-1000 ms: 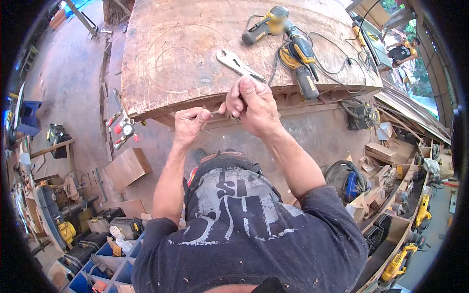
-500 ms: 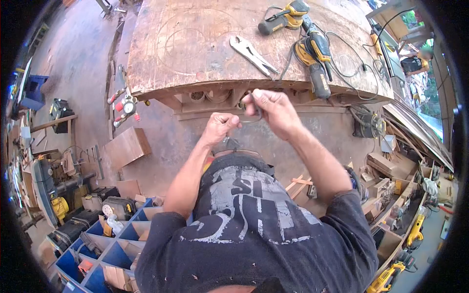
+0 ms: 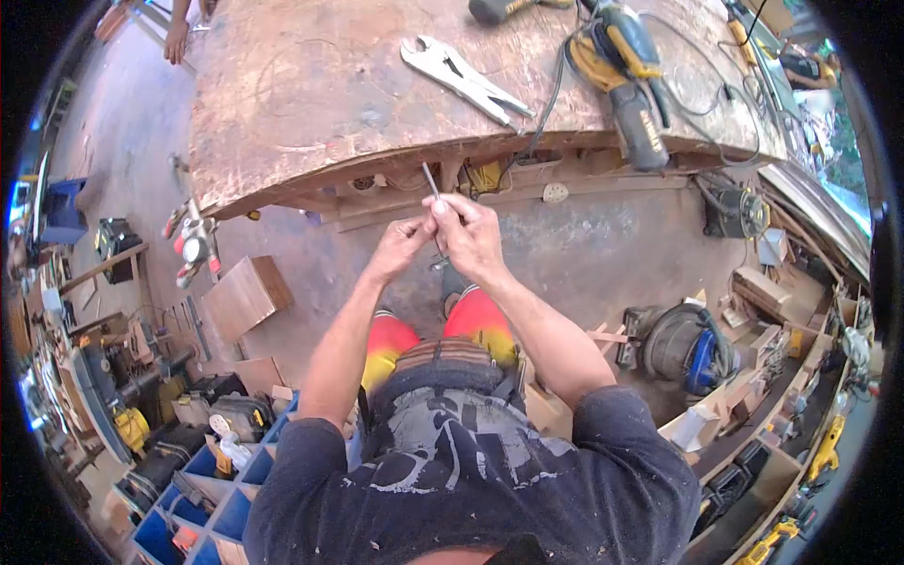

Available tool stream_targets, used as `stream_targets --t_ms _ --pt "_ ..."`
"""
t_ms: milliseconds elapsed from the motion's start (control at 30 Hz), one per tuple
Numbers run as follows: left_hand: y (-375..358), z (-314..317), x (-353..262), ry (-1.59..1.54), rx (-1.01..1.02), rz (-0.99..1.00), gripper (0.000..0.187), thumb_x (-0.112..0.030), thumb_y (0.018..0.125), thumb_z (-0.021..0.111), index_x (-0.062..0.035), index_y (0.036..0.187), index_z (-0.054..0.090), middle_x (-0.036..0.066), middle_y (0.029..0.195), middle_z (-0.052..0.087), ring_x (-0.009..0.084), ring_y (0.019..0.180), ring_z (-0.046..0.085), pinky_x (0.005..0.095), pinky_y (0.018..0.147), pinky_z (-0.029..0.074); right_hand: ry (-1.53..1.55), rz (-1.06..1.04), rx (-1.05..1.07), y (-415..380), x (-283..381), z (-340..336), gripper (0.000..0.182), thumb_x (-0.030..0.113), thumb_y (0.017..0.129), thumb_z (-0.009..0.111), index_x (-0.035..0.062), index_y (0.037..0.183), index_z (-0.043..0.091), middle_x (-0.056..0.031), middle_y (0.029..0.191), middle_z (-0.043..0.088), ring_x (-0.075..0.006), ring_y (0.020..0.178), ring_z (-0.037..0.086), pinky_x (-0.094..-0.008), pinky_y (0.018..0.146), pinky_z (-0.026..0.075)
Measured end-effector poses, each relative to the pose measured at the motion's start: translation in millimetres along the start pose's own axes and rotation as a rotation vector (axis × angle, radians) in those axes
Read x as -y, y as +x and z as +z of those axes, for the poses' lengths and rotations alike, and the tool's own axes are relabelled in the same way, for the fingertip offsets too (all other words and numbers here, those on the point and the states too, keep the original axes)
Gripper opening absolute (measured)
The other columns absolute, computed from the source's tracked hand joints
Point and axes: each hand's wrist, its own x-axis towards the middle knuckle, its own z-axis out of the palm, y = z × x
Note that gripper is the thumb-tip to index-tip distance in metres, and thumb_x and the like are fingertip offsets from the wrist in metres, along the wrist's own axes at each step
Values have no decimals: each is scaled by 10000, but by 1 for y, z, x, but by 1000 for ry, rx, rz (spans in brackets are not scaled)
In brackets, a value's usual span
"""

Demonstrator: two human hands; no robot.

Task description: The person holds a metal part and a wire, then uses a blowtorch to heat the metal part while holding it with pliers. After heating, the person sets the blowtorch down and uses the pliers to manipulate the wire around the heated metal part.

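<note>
Workbench [image 3: 311,104] beyond 2 hands [image 3: 474,241] [image 3: 399,249], 1 rod [image 3: 430,179]

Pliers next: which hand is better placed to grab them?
Probably the right hand: it is nearer the handle end of the pliers. But it pinches the rod, so the left hand, fingertips close by, would likely need to hold that.

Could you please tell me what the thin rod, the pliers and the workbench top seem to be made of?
Thin rod: probably metal, from its grey sheen, but too small to be sure.
Pliers: likely steel, bare or plated, given the smooth silvery surface.
Workbench top: apparently wood, worn, with scuffed brown patches.
</note>
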Motion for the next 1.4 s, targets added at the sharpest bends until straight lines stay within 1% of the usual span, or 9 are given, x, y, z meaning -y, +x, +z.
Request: stream_targets --t_ms 67,300,400,633,900,1033,1167,1267,1400 --pt "13 -22 25 340 -55 -43 387 -357 1042 581 -3 912 670 -12 856 629 85 850 542 296 836 460 10 7 -41 18 -23 9 286 253 1010 606 -10 1040 715 -27 724 650 -81 618 582 -261 569 471" --pt "29 -54 97 484 -162 76 371 -324 1058 557 20 1091 693 1 852 659 79 823 582 283 758 509 -68 -207 -153 33 -98 36 281 239 1020 614 -22 1028 720 -22 739 655 -56 560 558 -240 518 459" --pt "28 -46 100 358 -176 212 378 -298 1071 529 47 1063 683 27 839 684 113 779 639 311 713 546 -38 -162 -206 37 -98 40 301 276 1006 637 -8 1005 736 -23 707 650 -65 536 549 -258 508 455" --pt "6 -22 76 166 -194 47 425 -340 1081 492 45 1024 663 73 817 695 147 703 669 301 637 552 -163 -212 -266 36 -65 42 326 297 985 659 -14 922 731 -12 673 642 -58 541 533 -259 505 429" --pt "13 -27 74 203 -158 -10 469 -414 1081 458 3 1008 660 47 753 654 144 638 639 278 614 532 -218 -146 -316 41 -59 43 283 245 982 646 -11 895 729 -16 681 666 -68 539 557 -258 509 444" --pt "33 -35 58 389 -260 -83 465 -427 1078 459 -12 1032 665 55 810 668 140 686 649 277 605 519 -51 107 -297 72 -72 46 329 277 974 654 -40 917 720 -39 691 684 -105 506 604 -285 479 474" --pt "49 -59 81 229 -155 -133 467 -447 1053 498 -39 1203 669 97 1001 702 163 851 673 315 772 562 -64 113 -287 66 -81 43 372 311 984 661 -58 1007 711 -73 773 706 -115 544 625 -274 503 519" --pt "50 -68 86 7 -21 -173 589 -479 1073 422 15 1356 571 168 1236 676 250 1126 653 374 990 515 174 250 -327 50 -86 22 494 384 1033 582 -54 1260 612 -154 1058 704 -153 690 664 -294 570 553" --pt "34 -81 86 -77 -39 -286 645 -510 1067 410 39 1386 524 175 1280 663 274 1189 630 393 1011 502 307 226 -404 1 -88 -14 504 395 1045 550 -51 1271 617 -158 1111 694 -147 739 653 -283 595 545"
